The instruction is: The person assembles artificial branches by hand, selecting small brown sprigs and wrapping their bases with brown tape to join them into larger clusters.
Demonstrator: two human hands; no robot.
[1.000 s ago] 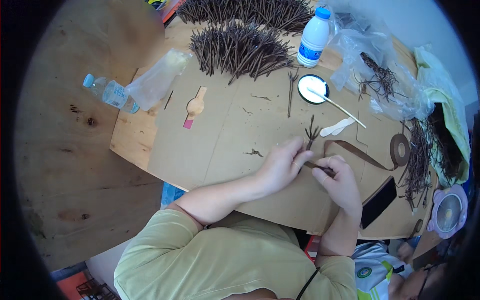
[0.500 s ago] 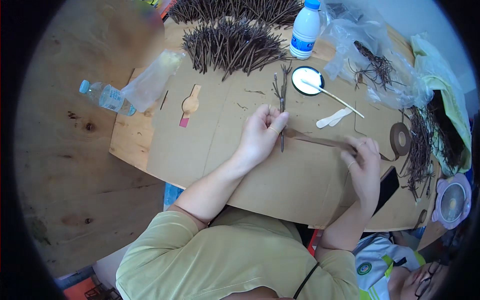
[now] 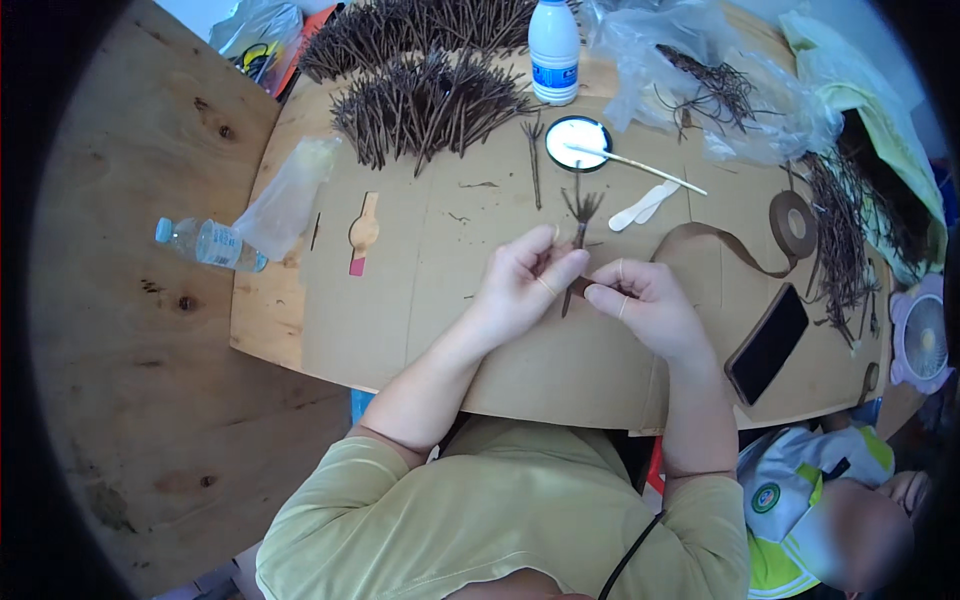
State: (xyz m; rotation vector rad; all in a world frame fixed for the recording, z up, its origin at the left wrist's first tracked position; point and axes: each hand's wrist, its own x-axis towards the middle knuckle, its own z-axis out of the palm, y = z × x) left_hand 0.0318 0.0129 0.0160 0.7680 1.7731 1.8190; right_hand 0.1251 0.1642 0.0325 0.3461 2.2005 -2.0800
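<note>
Twig: forked and brown, a bit tilted, on the near side of the paste dish, its thin tips just in front of the rim or overlapping it (couldn't tell which from this angle).
Left hand: sat nearer the wearer than the dish and a little left; thumb and fingers were pinched narrow around the twig, with the stem's lower end poking out below.
Right hand: near side of the dish, off to the right, close beside the left one; fingertips were pinched tight on a short bit of brown tape showing between the hands.
Tape roll: lay well right of the dish and a bit nearer; a loose length curved off it and went out of sight behind the right hand.
Stirring stick: one end in the white paste, the other hanging out past the dish to the right.
Wooden spatulas: two pale flat ones, crossed, near the dish on its near right.
Spare twig: lay just left of the dish.
Twig pile: big spiky heap, further left of the dish.
White bottle: stood upright just behind the dish, blue label on it.
Smartphone: dark screen up, well to the near right of the dish.
Cardboard sheet: was spread flat under the dish.
</note>
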